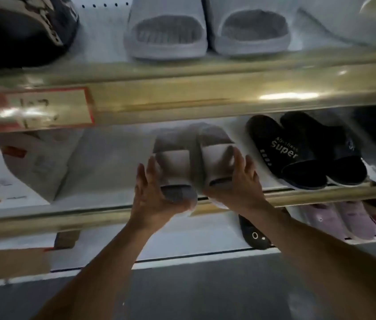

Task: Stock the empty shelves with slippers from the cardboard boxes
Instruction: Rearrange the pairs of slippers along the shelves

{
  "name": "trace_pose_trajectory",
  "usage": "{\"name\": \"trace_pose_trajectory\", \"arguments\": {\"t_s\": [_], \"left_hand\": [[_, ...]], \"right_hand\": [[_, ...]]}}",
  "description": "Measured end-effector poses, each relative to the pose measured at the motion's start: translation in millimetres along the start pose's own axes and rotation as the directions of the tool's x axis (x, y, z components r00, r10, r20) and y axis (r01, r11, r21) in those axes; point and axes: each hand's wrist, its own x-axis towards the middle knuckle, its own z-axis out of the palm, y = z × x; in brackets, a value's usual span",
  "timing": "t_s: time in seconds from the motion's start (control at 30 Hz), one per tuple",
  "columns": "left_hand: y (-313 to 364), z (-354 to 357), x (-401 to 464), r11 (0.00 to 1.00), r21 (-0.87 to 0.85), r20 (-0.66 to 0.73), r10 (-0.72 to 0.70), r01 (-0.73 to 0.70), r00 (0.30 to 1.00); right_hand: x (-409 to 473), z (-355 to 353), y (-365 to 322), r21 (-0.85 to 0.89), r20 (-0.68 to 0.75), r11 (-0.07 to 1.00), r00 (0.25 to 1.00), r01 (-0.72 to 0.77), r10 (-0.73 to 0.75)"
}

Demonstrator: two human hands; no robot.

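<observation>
head view: both hands at the middle shelf (298, 196)
left hand (157, 199): grips the left grey slipper (173, 167)
right hand (240, 183): grips the right grey slipper (214, 158)
black slippers (298, 148): at 3 o'clock of the grey pair

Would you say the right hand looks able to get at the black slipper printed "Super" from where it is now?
Probably yes. The right hand holds the grey slipper pair on the same shelf, and the black "Super" slipper lies just to its right with nothing between them; it would have to let go of the pair first.
</observation>
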Motion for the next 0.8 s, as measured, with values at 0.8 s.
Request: {"name": "trace_pose_trajectory", "arguments": {"t_s": [0.8], "left_hand": [[2,11,23,0.995,0.079,0.06,-0.059,0.055,0.996]], "right_hand": [[3,4,2,0.047,0.16,0.995,0.983,0.088,-0.095]]}}
